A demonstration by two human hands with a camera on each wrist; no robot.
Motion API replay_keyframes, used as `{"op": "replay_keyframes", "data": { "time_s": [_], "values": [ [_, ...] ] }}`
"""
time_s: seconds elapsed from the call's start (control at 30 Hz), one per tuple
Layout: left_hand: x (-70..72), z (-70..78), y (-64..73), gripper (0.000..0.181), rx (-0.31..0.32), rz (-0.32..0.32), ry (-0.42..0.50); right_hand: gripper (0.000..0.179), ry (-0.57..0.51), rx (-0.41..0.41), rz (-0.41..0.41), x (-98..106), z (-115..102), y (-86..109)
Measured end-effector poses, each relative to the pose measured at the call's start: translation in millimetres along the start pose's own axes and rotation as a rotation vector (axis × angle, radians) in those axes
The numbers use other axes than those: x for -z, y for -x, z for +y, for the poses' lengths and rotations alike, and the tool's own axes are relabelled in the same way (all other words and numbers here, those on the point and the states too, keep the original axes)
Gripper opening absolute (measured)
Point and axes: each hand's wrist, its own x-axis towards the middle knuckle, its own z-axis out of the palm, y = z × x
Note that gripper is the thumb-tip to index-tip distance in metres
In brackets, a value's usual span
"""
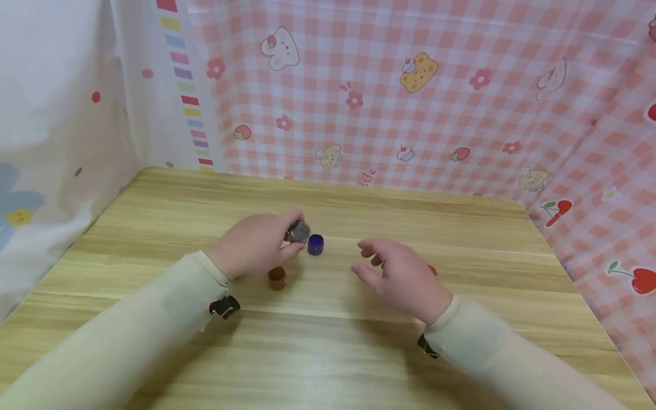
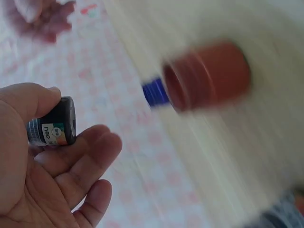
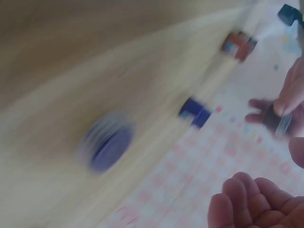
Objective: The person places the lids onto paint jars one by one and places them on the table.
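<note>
My left hand [image 1: 253, 242] holds a small black jar [image 2: 52, 123] with a printed label, pinched between thumb and fingers. Just right of it on the table stands a small blue jar [image 1: 315, 245]. A reddish-brown jar [image 1: 277, 278], open at the top, stands nearer to me, below the left hand. My right hand [image 1: 405, 279] hovers to the right with loosely bent fingers and holds nothing. The right wrist view shows a blurred round purple-blue thing [image 3: 111, 147] with a pale ridged edge, perhaps a lid. Part of an orange-red thing [image 1: 433, 270] peeks out behind the right hand.
The wooden table [image 1: 318, 353] meets a pink checked cloth [image 1: 379, 114] at the back and another hanging at the right. White cloth [image 1: 56, 114] hangs along the left side. A black band fitting [image 1: 224, 307] sits on the left wrist.
</note>
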Motion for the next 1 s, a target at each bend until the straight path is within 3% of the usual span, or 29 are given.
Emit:
{"op": "replay_keyframes", "data": {
  "time_s": [0.2,0.4,0.8,1.0],
  "values": [
    [5.5,-42.3,-8.0,0.021,0.109,0.036,0.025,0.046,0.087,-0.09,0.023,15,31,-3.1],
    [9.0,-71.1,-6.5,0.024,0.242,-0.009,0.054,0.053,0.134,-0.168,-0.002,27,60,-3.5],
    [2.4,-97.7,-7.7,0.025,0.304,-0.118,0.044,0.065,0.187,-0.269,-0.086,37,92,-1.3],
    [0.3,-99.3,-8.8,0.025,0.303,-0.146,0.051,0.065,0.222,-0.28,-0.098,38,102,-1.4]
  ]
}}
